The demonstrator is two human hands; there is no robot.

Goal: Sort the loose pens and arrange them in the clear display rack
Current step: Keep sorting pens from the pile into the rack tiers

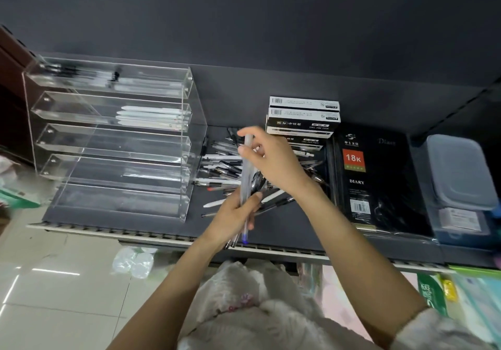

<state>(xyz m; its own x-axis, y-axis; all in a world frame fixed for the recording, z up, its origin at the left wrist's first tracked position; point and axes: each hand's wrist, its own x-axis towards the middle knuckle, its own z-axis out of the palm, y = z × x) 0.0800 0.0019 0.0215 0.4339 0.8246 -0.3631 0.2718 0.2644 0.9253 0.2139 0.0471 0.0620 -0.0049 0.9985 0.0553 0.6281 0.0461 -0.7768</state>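
Observation:
A clear tiered display rack [113, 143] stands on the dark shelf at the left. Its second tier holds several white pens [150, 116], and its top tier holds dark pens [81, 74]. A heap of loose pens [221, 169] lies on the shelf between the rack and the boxes. My left hand [234, 214] grips a bundle of pens [245, 186] upright over the heap; one has a blue tip at the bottom. My right hand [271, 159] pinches the top of a translucent pen in that bundle.
Stacked pen boxes [303, 119] sit behind the heap. A black diary [371, 176] lies to the right, then a lidded plastic container [461, 176]. The shelf's front edge [108, 231] runs below the rack. Tiled floor lies lower left.

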